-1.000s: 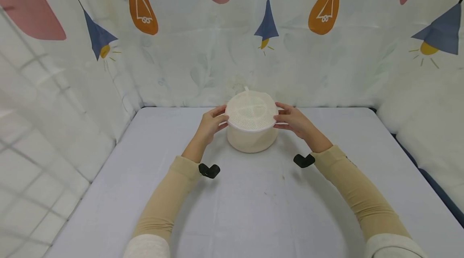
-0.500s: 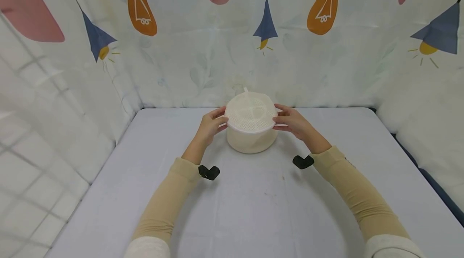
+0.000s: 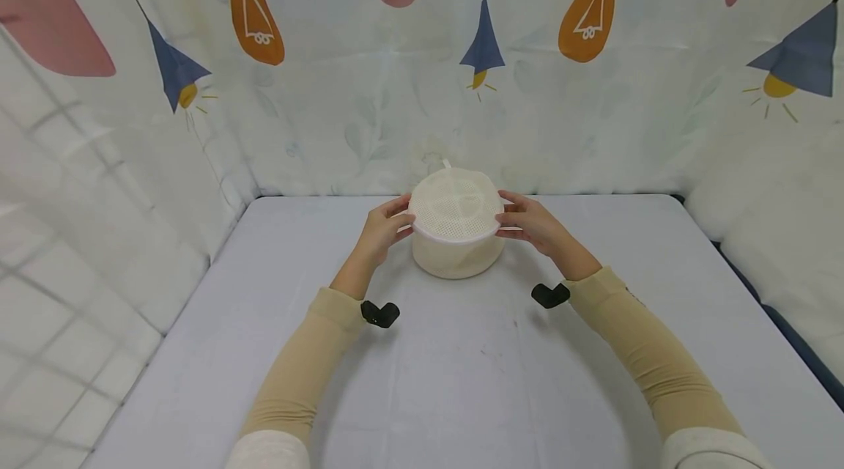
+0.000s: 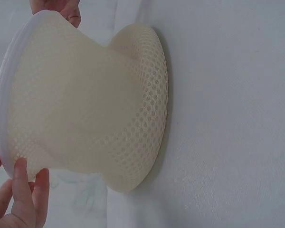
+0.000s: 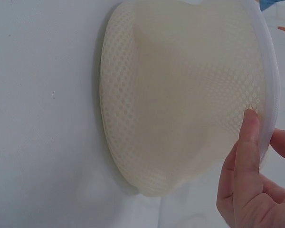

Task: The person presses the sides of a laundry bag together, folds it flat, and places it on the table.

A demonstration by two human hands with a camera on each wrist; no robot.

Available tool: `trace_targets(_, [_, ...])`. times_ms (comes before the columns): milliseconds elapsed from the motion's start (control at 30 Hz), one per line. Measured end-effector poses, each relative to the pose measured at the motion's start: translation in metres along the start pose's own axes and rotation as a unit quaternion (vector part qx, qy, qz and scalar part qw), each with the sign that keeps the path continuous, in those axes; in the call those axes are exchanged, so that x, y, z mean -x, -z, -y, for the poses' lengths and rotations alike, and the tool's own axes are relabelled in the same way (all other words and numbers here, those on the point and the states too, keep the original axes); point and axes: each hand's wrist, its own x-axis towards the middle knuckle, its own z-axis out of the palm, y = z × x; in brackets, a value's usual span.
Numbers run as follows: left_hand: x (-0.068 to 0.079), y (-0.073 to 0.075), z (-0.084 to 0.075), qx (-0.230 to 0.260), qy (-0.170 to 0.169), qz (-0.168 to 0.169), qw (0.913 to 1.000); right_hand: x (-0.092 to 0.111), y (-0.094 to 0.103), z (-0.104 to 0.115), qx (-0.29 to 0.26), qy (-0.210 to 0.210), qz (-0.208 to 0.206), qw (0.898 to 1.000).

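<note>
A cream mesh laundry bag (image 3: 458, 256), round and drum-shaped, stands upright on the table near its back edge. Its flat mesh top (image 3: 455, 201) has a white rim, and a small tab sticks up behind it. My left hand (image 3: 385, 226) pinches the rim at the left side, with the thumb on top and fingers against the mesh below. On the opposite side my right hand (image 3: 530, 221) pinches the rim in the same manner. The mesh wall (image 4: 80, 95) sags inward between rim and base in the left wrist view. The right wrist view shows the wall (image 5: 171, 95) wrinkled too.
A white cloth covers the table (image 3: 455, 381). Behind it hangs a white curtain (image 3: 316, 110) printed with lamps and bulbs, close past the bag. More pale fabric hangs at the left and right sides. Black wrist mounts (image 3: 380, 314) stick out from both sleeves.
</note>
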Motion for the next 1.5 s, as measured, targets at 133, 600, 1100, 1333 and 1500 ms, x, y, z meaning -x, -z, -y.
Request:
trace_targets(133, [0.0, 0.0, -0.0001, -0.001, 0.001, -0.002, 1.0, 0.0011, -0.0005, 0.0005, -0.004, 0.005, 0.004, 1.0])
trace_targets(600, [-0.0009, 0.0003, 0.0014, -0.007, 0.011, -0.005, 0.9999, 0.0013, -0.0007, -0.002, -0.017, 0.0, 0.005, 1.0])
trace_targets(1100, [-0.0027, 0.0009, 0.0044, -0.009, 0.01, -0.004, 0.9999, -0.0041, -0.001, -0.0066, -0.005, -0.004, 0.003, 1.0])
trace_targets(1333, [-0.0039, 0.0017, 0.0058, -0.007, 0.011, -0.001, 0.9999, -0.0035, -0.0009, -0.0069, -0.008, -0.004, 0.008, 1.0])
trace_targets(1500, [-0.005, 0.0014, 0.0074, -0.006, 0.013, -0.004, 0.9999, -0.0055, -0.0009, -0.0084, -0.014, -0.011, 0.004, 1.0])
